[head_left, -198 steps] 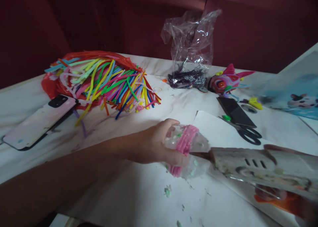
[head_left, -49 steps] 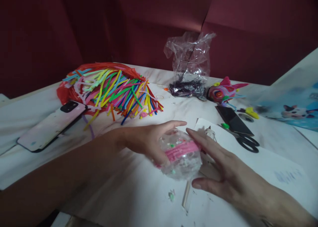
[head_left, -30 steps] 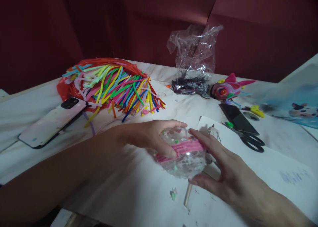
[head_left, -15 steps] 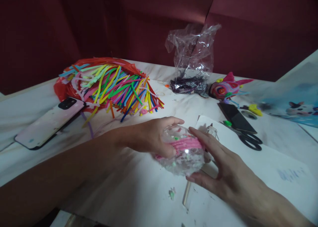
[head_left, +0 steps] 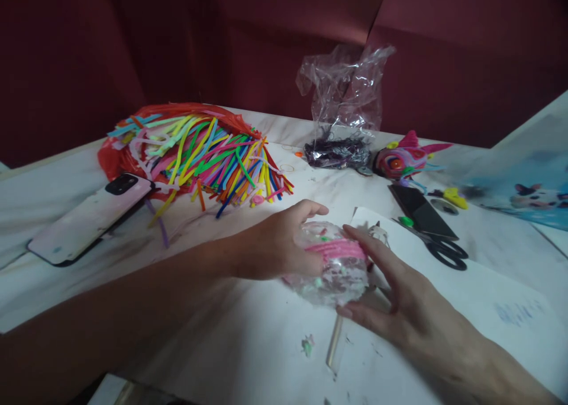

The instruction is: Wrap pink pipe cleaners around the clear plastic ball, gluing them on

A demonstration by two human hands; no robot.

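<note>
Left hand [head_left: 284, 248] and right hand [head_left: 399, 301] cup the clear ball [head_left: 335, 269] from opposite sides, steadying its pink band [head_left: 339, 250] above the surface [head_left: 248, 346].

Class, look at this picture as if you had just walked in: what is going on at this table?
A person holds a clear ball wrapped with a pink fuzzy band, cupping it between the left hand and the right hand just above a white sheet of paper. Behind lie a heap of coloured pipe cleaners on red plastic, a phone, a clear plastic bag, black scissors and a pink pipe-cleaner figure. A thin stick lies by the ball.
</note>
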